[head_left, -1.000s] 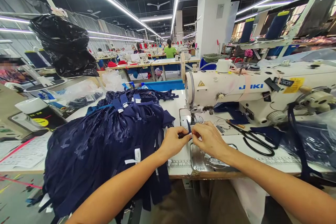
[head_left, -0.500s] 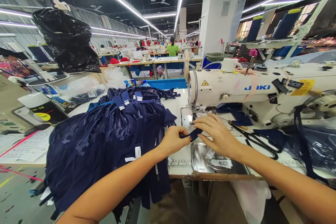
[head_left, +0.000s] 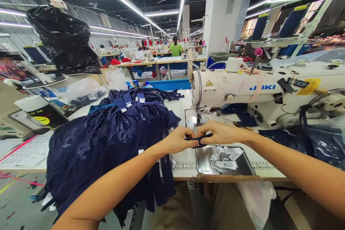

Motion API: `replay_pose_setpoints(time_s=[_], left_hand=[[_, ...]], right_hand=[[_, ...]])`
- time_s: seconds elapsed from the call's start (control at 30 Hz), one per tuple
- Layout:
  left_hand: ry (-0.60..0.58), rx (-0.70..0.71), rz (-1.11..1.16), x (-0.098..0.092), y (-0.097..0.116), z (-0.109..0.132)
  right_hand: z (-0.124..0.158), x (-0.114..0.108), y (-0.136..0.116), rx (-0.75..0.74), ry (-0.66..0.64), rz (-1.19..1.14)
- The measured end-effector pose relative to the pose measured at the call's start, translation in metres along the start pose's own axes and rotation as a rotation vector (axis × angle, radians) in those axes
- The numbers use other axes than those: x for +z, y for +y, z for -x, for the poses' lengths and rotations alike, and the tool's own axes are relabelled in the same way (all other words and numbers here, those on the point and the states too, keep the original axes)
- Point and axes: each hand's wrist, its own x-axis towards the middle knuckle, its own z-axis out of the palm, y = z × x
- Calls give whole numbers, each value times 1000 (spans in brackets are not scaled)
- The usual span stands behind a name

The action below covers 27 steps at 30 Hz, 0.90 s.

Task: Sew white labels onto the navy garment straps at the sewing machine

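Note:
A narrow navy fabric strap (head_left: 199, 140) is stretched between my hands, just in front of the needle area of a white sewing machine (head_left: 231, 84). My left hand (head_left: 181, 139) pinches its left end with thumb and fingers. The other end is pinched by my right hand (head_left: 217, 133), with the fingertips close to the left ones. Beneath my right hand, a metal tray (head_left: 201, 167) is set on the table and holds several white printed labels (head_left: 228, 156). A large heap of navy garments (head_left: 107, 147) with small white tags lies by my left forearm and hangs over the table edge.
At the left stand a white-capped black spray can (head_left: 40, 111) and written sheets (head_left: 24, 154). A black plastic bag (head_left: 63, 39) hangs above. Navy thread cones (head_left: 260, 27) are behind the machine. Navy cloth in clear plastic (head_left: 327, 143) lies right. A person in green (head_left: 175, 48) sits farther back.
My right hand has closed from spread fingers to a pinch on the strap, its forearm now covering the scissors. More labels in the tray show. The view has shifted slightly.

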Motion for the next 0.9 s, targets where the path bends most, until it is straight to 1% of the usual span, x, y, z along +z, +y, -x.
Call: replay_pose_setpoints(time_s=[0.13, 0.3, 0.47, 0.73, 0.8, 0.83, 0.9], left_hand=[[-55, -26, 15, -5, -2, -3], [-46, -46, -19, -7, -5, -7], [-39, -60, -4, -4, -8, -12], [-105, -43, 21, -3, -13, -21], [-113, -37, 4, -1, -16, -25], [-103, -20, -19, 0, -18, -28], [-25, 67, -124, 4, -25, -36]], right_hand=[[1, -1, -3, 91, -6, -52], [3, -3, -5, 178, 5, -86], [5, -3, -1, 203, 33, -72], [7, -2, 14, 180, 40, -77], [8, -1, 18, 170, 56, -31], [8, 1, 21, 157, 83, 27], [9, 5, 28, 106, 197, 237]])
